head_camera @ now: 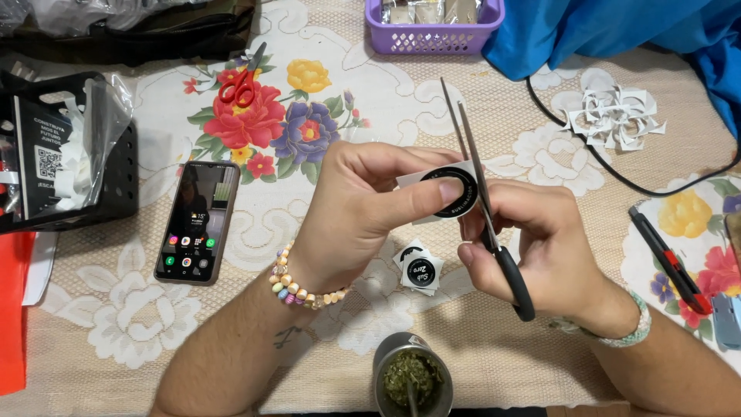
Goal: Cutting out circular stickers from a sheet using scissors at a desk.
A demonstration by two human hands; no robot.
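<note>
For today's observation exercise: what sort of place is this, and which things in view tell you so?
Probably a home table used for craft work: a floral tablecloth, a pile of paper offcuts, and a metal cup of green herb near the person cutting a round sticker with scissors.

The scene is evenly and fairly brightly lit from above, with warm colour. Soft shadows fall beneath both forearms onto the beige lace tablecloth with printed flowers (116, 309). Faint reflections show on the dark glass screen of the smartphone (197, 222). Focus stays sharp at centre; the edges soften slightly and bend a little.
</note>
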